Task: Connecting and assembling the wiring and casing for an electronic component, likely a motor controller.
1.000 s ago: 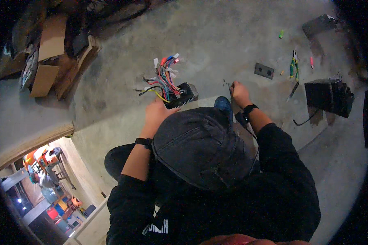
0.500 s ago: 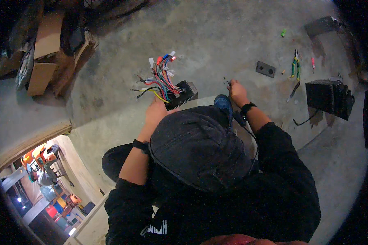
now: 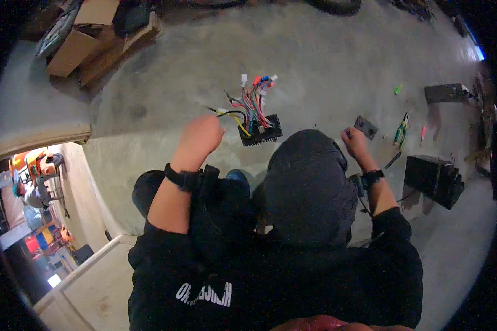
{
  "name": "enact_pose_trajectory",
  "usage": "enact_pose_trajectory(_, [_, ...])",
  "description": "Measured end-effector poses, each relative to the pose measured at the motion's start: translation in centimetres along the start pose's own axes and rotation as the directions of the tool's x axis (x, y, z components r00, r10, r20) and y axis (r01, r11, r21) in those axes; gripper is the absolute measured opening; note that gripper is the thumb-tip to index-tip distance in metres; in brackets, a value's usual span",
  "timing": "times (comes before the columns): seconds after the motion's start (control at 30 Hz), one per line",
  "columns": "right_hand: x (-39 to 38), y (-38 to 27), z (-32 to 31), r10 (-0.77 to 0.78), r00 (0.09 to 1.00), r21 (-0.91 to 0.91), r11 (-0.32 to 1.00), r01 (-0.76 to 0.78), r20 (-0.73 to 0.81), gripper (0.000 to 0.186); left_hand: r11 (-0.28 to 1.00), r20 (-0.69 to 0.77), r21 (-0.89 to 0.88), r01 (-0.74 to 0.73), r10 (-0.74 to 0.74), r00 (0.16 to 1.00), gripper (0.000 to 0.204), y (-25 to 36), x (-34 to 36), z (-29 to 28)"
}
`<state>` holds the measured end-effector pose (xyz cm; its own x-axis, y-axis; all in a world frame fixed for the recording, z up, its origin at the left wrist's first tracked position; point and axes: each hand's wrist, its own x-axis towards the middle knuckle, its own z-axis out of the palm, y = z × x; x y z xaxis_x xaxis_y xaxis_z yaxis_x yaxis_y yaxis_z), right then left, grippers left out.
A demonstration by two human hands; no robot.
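A black finned electronic controller box (image 3: 276, 129) lies on the concrete floor ahead of me. Its bundle of red, blue, black and yellow wires (image 3: 252, 105) fans out away from me, ending in white, red and blue connectors. Beside the yellow and black leads is my left hand (image 3: 199, 141), its fingers curled closed; they hide whether a wire end is gripped. Farther right, my right hand (image 3: 355, 143) has its fingertips pinched together by the near-left edge of a dark flat plate with two round marks (image 3: 365, 127). What that pinch holds, if anything, is too small to make out.
Green-and-yellow-handled pliers (image 3: 404, 131) and a small pink item (image 3: 423, 133) lie right of the plate. Nearer is a black box (image 3: 432, 179). A grey box (image 3: 443, 92) sits farther off. Cardboard (image 3: 74, 51) is piled far left. A person (image 3: 33, 196) shows beyond the doorway.
My left hand has come off the controller's side and is now by its wire ends. The right hand has moved away from small dark bits to the plate. The whole view has shifted.
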<state>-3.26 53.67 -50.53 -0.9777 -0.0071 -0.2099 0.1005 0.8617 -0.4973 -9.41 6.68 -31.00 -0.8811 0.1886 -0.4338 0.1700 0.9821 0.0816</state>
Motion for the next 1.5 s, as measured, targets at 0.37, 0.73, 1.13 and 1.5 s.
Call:
enact_pose_trajectory(0.37, [-9.0,-19.8,-27.7,-0.050,0.966,0.183,0.978,0.099,-0.253,0.030,0.621,-0.388,-0.704,-0.344,0.069,0.919,0.021,4.5,-0.6,-4.4])
enact_pose_trajectory(0.73, [-17.8,-30.0,-21.2,-0.295,0.868,0.822,0.535,-0.196,0.399,0.027,0.032,-0.288,-0.951,-0.308,0.276,0.917,0.036,12.0,-20.2,-5.9])
enact_pose_trajectory(1.13, [-18.5,-29.3,-19.2,-0.269,0.919,0.901,0.402,-0.164,0.288,0.031,0.156,-0.577,-0.797,-0.583,0.088,0.812,0.015,16.1,-19.6,-4.2])
enact_pose_trajectory(1.5, [-17.2,-30.0,-20.5,-0.079,0.997,0.886,0.462,0.031,0.006,0.045,-0.443,-0.207,-0.888,-0.124,0.144,0.968,0.018,14.1,-10.5,1.4])
